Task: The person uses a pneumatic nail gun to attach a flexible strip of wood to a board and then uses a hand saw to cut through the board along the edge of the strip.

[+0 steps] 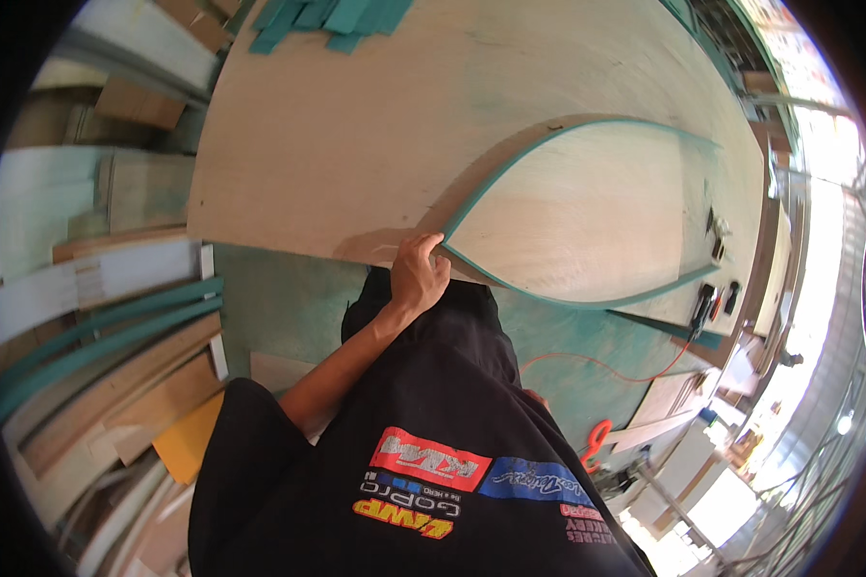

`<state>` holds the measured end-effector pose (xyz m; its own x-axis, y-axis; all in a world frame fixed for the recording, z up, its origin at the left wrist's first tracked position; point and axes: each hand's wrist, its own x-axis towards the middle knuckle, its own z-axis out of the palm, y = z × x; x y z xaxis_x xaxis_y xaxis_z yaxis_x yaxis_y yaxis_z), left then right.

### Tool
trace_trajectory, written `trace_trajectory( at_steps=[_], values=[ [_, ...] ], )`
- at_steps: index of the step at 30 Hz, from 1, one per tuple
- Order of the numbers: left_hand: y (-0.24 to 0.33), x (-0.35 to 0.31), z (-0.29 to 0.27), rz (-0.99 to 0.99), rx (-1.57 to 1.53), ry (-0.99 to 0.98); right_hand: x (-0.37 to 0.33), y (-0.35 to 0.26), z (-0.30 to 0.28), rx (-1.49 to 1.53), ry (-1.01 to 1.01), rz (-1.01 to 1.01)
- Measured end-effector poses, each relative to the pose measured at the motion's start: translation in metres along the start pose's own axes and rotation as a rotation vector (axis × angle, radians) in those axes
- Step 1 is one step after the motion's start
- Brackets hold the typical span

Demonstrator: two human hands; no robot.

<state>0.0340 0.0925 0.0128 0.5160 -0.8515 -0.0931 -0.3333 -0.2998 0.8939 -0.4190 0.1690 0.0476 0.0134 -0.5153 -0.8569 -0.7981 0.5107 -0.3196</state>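
Observation:
My left hand (420, 276) is at the pointed corner of a curved, teal-edged wooden piece (496, 181) on a large wooden table (337, 144). Its thumb and index finger close on that corner, near the table's front edge. From the point, two thin teal edges bow apart toward the right, and pale wood shows between them. Whether this wood belongs to the piece or is the tabletop, I cannot tell. Of my right hand (536, 396) only a sliver of skin shows past my dark shirt; its fingers are hidden.
Teal wooden strips (332, 19) lie piled at the table's far side. A dark power tool (704, 306) with an orange cord (597, 363) rests at the right edge. Long boards (115, 370) and panels are stacked on the left. An orange-handled object (598, 438) is at lower right.

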Motion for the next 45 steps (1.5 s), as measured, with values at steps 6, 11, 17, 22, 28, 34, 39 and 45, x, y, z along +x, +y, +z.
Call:
trace_trajectory(
  at_steps=[6, 11, 17, 22, 28, 34, 39, 45],
  values=[
    [0.029, 0.024, -0.003, -0.085, 0.202, -0.141, -0.013, 0.031, 0.04, 0.144, 0.052, 0.083],
    [0.035, 0.039, 0.007, -0.217, 0.296, -0.252, -0.018, 0.071, 0.06, 0.258, 0.074, 0.122],
    [0.024, 0.04, 0.03, -0.144, 0.452, -0.149, 0.004, 0.121, 0.07, 0.349, 0.065, 0.108],
    [0.018, 0.04, 0.044, -0.213, 0.463, 0.002, 0.039, 0.173, 0.043, 0.436, 0.118, 0.06],
    [0.033, 0.037, 0.059, -0.255, 0.678, 0.124, 0.086, 0.202, -0.073, 0.737, 0.242, 0.143],
    [0.059, 0.115, 0.102, 0.023, 0.597, -0.016, 0.154, 0.188, -0.208, 0.379, 0.426, -0.221],
    [0.102, 0.204, 0.157, 0.032, 0.641, -0.121, 0.161, 0.007, -0.263, 0.447, 0.507, -0.186],
    [0.08, 0.215, 0.186, 0.105, 0.794, 0.187, 0.218, -0.065, -0.26, 0.873, 0.675, -0.255]
  ],
)
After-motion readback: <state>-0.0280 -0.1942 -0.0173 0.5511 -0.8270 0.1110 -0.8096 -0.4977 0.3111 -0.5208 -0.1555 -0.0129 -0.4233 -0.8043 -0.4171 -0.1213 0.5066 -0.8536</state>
